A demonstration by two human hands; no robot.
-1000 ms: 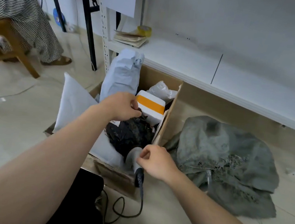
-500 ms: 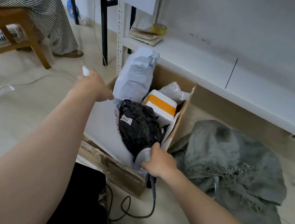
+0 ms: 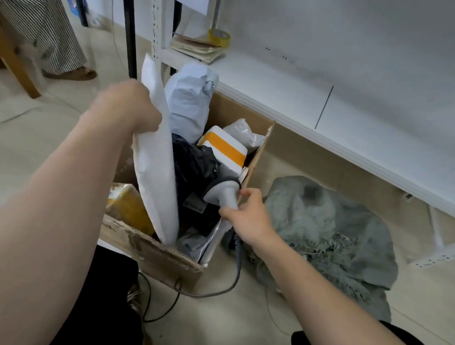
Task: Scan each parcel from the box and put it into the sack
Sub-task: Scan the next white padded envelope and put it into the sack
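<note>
the left hand [image 3: 126, 108] grips the upper edge of a flat white mailer [image 3: 157, 175], which stands tilted with its lower end inside the cardboard box [image 3: 153, 252] on the floor. the right hand [image 3: 246, 217] holds a grey scanner [image 3: 222, 193] by its handle, the head over the box's right edge, beside a black bagged parcel [image 3: 195, 168]. a white carton with an orange band [image 3: 225, 149] lies toward the far right corner, a yellow parcel [image 3: 127, 206] at the near left. the grey sack [image 3: 330, 233] lies crumpled just right of the box.
</note>
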